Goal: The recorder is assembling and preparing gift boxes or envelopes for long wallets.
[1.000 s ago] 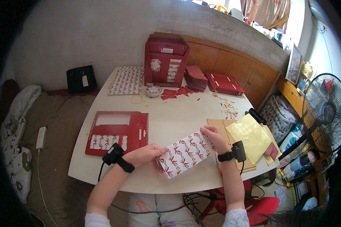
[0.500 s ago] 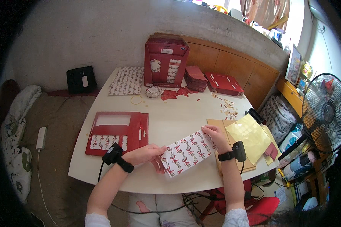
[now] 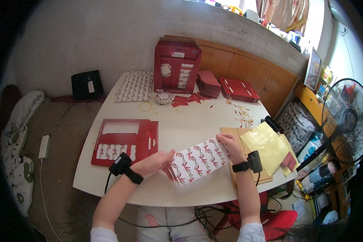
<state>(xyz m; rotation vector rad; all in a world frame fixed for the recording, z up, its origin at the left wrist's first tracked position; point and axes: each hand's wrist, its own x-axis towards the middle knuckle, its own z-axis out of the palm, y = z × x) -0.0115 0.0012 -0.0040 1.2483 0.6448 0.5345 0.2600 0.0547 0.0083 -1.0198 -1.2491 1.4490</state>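
Between my two hands, above the front of the white table (image 3: 181, 128), hangs a white card sheet (image 3: 199, 161) printed with rows of green sprigs and red bows. My left hand (image 3: 159, 164) is closed on its left end, with the fingers partly hidden behind it. My right hand (image 3: 232, 147) pinches its upper right corner. The sheet is tilted, its right end higher. Left of my left hand lies a dark red flat folder (image 3: 147, 135) with a pale window and a patterned panel.
A tall red box (image 3: 177, 60) stands at the back, beside patterned sheets (image 3: 135, 86), red card stacks (image 3: 208, 82) and red folders (image 3: 240, 88). Paper scraps (image 3: 243, 115) lie nearby. Yellow sheets (image 3: 262, 145) cover cardboard at right. A black fan (image 3: 345, 121) stands beyond the table's right edge.
The patterned sheet has shifted up slightly, its left end turned a little, and my left hand has moved up with it. My right hand stays almost in place.
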